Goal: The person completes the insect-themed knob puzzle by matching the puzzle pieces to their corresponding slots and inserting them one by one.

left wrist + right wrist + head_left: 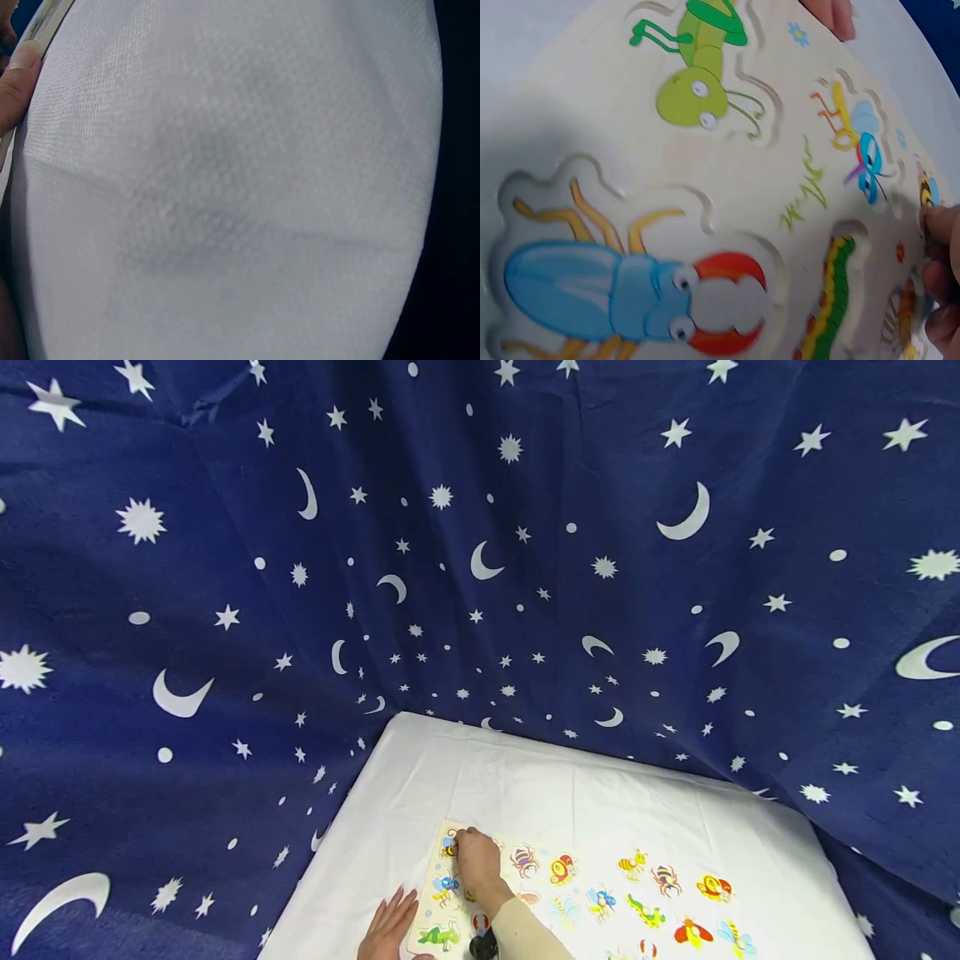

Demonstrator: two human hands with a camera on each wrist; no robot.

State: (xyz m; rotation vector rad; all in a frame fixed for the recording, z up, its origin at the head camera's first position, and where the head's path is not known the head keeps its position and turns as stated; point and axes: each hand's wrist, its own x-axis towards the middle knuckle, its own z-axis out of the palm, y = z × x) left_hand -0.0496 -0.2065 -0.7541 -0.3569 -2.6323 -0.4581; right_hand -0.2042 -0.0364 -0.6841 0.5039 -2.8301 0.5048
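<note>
at the left, the left hand [388,927] rests on the bench [480,777] with its fingers spread, and its thumb touches the edge of the puzzle board [742,169], perhaps to keep it steady. next comes the left column of this board: the green grasshopper [439,936] nearest to the person, the mosquito [444,888] beyond it, and in the far left corner the bee piece [448,848]. there the right hand [477,860] has curled fingers and seems to pinch this bee; the exact grip is partly hidden. further right, beside the board, lie the loose pieces [692,933], among them a caterpillar [647,913] and a spider [665,880]. i judge that the step in hand is fitting the bee into its place; the next move calls for a small turn until the outlines agree, then a light press.
</note>
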